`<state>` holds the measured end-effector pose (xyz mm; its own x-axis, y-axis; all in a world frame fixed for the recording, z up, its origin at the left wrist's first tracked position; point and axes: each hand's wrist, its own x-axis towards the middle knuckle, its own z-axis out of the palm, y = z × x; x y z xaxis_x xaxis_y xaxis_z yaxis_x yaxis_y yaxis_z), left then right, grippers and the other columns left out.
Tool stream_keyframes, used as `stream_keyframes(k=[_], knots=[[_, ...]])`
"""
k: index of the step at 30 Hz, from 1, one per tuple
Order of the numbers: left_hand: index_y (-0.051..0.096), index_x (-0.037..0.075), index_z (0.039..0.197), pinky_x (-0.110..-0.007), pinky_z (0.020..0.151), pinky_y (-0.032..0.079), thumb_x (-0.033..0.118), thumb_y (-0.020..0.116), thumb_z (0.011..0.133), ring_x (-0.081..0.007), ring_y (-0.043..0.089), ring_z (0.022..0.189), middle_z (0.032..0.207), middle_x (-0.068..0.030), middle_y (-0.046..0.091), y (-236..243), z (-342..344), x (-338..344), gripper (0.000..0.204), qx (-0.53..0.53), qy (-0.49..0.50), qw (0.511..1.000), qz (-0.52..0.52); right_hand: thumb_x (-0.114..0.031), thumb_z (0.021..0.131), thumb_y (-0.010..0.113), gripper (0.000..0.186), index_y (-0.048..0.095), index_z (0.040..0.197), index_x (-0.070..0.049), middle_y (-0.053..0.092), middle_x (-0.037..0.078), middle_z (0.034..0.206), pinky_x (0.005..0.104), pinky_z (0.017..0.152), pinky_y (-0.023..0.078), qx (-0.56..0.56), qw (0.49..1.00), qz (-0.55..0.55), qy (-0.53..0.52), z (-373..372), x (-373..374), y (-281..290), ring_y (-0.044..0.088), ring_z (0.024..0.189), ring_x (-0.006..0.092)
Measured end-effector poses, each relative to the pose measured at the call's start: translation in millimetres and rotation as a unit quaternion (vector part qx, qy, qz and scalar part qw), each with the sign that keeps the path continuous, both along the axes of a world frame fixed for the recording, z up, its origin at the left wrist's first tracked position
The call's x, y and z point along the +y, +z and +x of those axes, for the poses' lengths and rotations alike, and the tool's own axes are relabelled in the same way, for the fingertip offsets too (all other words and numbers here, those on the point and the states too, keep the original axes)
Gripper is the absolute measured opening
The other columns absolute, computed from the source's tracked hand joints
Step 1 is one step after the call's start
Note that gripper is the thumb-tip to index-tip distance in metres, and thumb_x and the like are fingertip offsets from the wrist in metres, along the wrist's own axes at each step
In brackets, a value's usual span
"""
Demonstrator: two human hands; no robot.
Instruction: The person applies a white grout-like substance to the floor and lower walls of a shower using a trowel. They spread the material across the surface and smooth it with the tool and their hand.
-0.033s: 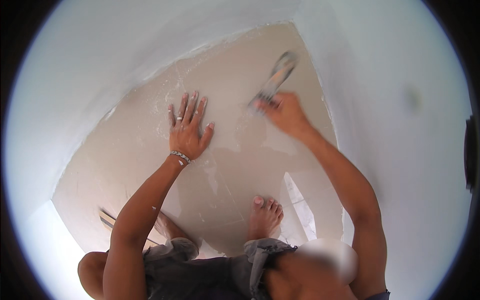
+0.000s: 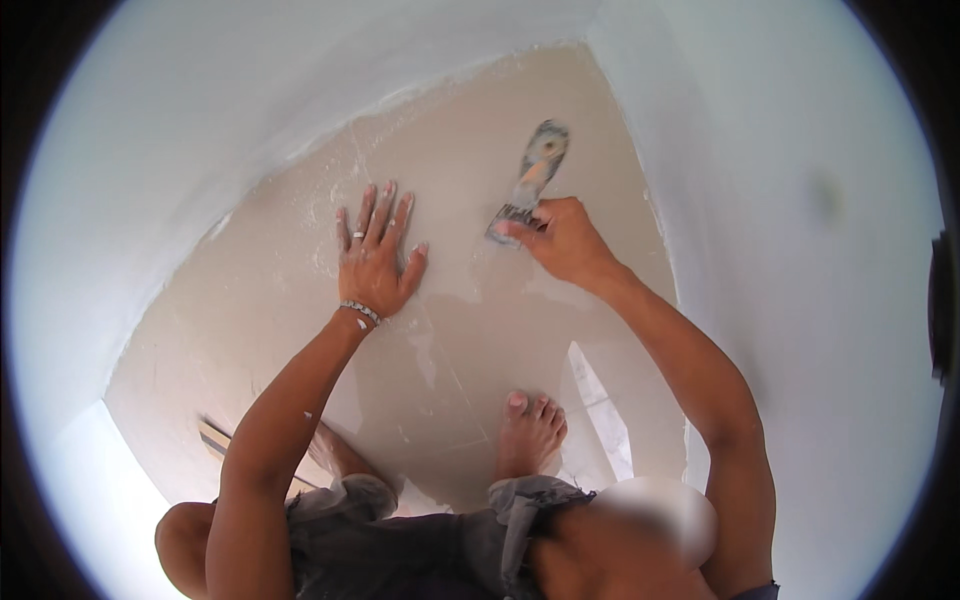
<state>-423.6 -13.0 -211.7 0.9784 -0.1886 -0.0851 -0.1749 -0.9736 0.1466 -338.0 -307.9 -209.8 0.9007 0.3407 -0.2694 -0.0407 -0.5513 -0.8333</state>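
Observation:
My left hand [image 2: 374, 255] lies flat on the beige floor [image 2: 450, 130], fingers spread and fingertips dusted white. It wears a ring and a bracelet and holds nothing. To its right, my right hand [image 2: 568, 240] pinches a putty knife [image 2: 538, 172] close to the blade, thumb across the metal. The tool's worn, putty-smeared handle points away from me, and its blade end is near or against the floor; I cannot tell if it touches. White smears and dust mark the tiles beyond and around my left hand.
White walls [image 2: 230, 100] meet the floor in a far corner, with another white wall [image 2: 800, 280] along the right. My bare foot [image 2: 530, 435] stands near the bottom centre. A thin wooden strip [image 2: 212, 437] lies at the lower left. A round white blurred object [image 2: 665, 510] is by my right knee.
The putty knife in my right hand has moved a little toward me and left, its handle more upright in the picture. My left hand stays in place.

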Motion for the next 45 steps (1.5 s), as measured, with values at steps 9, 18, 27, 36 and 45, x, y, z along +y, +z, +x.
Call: stream_keyframes(k=[9,18,27,36,45], knots=[[0.044,0.017,0.163,-0.062,0.131,0.010,0.040,0.056,0.100,-0.0317,0.023,0.163,0.173,-0.0085,0.035,-3.3,4.2,0.1,0.068,-0.015,0.010,1.000,-0.008,-0.042,0.097,0.076,0.039,0.080,0.095,-0.004,0.075,0.018,0.083,0.0453,0.069,0.054,-0.044,0.998,0.016,0.045,-47.5,20.3,-3.0,0.073,0.073,0.0333],[0.045,0.017,0.162,-0.061,0.131,0.010,0.041,0.055,0.101,-0.0315,0.023,0.163,0.172,-0.0079,0.036,-4.3,5.8,-0.4,0.067,-0.019,0.010,1.000,-0.004,-0.042,0.096,0.079,0.042,0.077,0.091,0.000,0.071,0.020,0.076,0.0414,0.068,0.054,0.089,0.978,0.030,0.184,-80.1,19.9,8.3,0.068,0.067,0.0257],[0.046,0.017,0.162,-0.061,0.131,0.010,0.039,0.056,0.101,-0.0319,0.024,0.162,0.172,-0.0080,0.037,-0.7,10.2,-5.9,0.066,-0.018,0.011,1.000,-0.014,-0.037,0.098,0.077,0.041,0.076,0.087,0.002,0.073,0.017,0.074,0.0384,0.069,0.053,-0.030,0.965,0.035,-0.257,23.4,0.9,-16.1,0.067,0.067,0.0222],[0.046,0.017,0.161,-0.061,0.131,0.011,0.039,0.055,0.100,-0.0313,0.025,0.162,0.171,-0.0084,0.038,-3.5,9.9,-4.6,0.066,-0.032,0.010,0.999,-0.019,-0.049,0.094,0.078,0.048,0.077,0.091,-0.002,0.073,0.022,0.085,0.0491,0.081,0.054,0.052,0.969,0.151,-0.191,23.5,16.6,-8.6,0.070,0.082,0.0403],[0.047,0.018,0.161,-0.060,0.132,0.010,0.039,0.056,0.100,-0.0300,0.025,0.162,0.171,-0.0074,0.038,-4.9,5.0,2.2,0.065,-0.018,0.020,1.000,-0.010,-0.038,0.092,0.084,0.039,0.078,0.088,0.001,0.075,0.012,0.079,0.0363,0.068,0.053,0.117,0.982,0.017,0.148,-23.9,31.5,-1.8,0.066,0.073,0.0130]])
